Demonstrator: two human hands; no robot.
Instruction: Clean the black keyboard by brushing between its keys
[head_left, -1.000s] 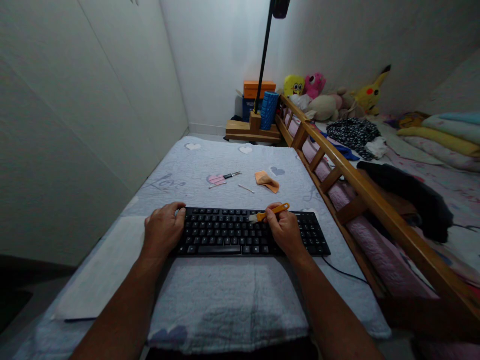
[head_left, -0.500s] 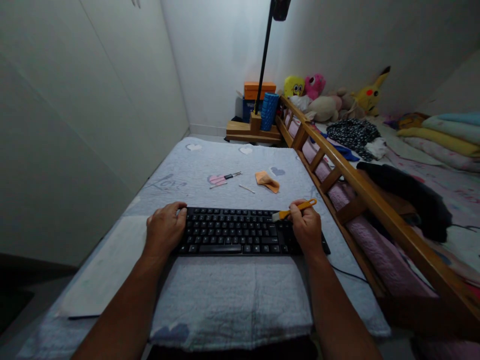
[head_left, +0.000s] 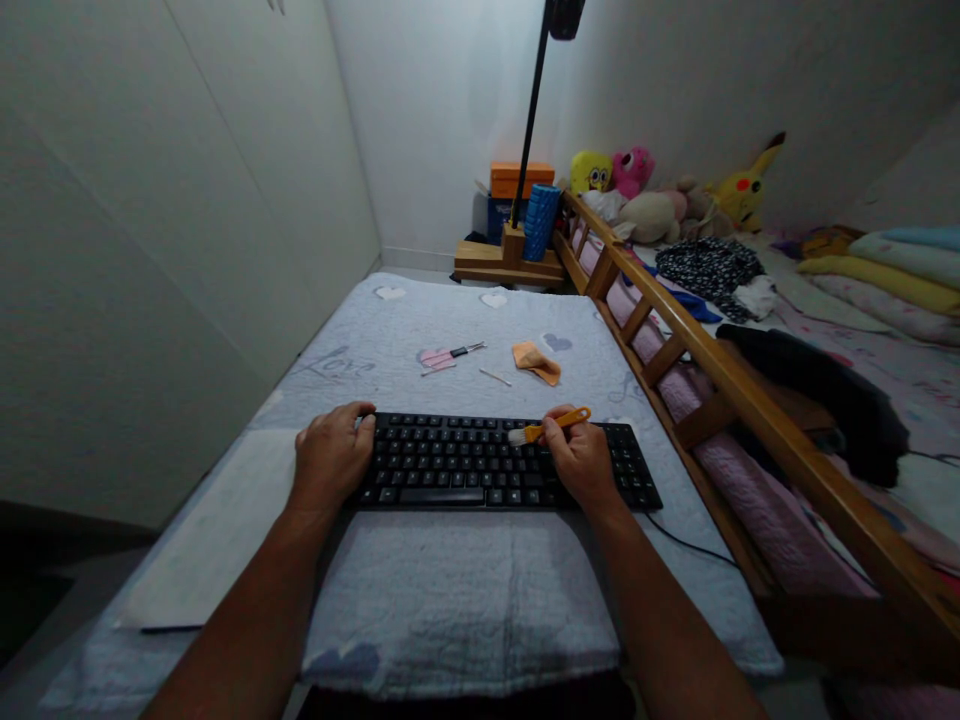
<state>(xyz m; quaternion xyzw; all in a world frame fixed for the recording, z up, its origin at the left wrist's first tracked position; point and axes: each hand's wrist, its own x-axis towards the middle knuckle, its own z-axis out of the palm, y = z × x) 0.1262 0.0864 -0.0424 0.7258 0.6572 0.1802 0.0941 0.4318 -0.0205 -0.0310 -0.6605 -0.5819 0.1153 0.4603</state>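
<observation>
A black keyboard (head_left: 450,465) lies flat on the cloth-covered table, its cable running off to the right. My left hand (head_left: 334,455) grips the keyboard's left end, thumb on the top edge. Between the thumb and fingers of my right hand (head_left: 581,455) is a small brush (head_left: 555,425) with a yellow-orange handle. Its pale bristles touch or hover just above the upper keys right of the middle; I cannot tell which. Beyond the keyboard lie an orange cloth (head_left: 536,362), a cotton swab (head_left: 496,377) and a small tool with a black middle (head_left: 459,352).
A white board or pad (head_left: 217,540) lies at the table's left. Along the right runs a wooden bed rail (head_left: 697,370), with clothes and plush toys behind it. At the far end stand a lamp pole (head_left: 531,110) and a blue foam roller (head_left: 540,222).
My right hand has moved left along the keyboard with the brush, uncovering the number keys on the right. My left hand stays at the left end.
</observation>
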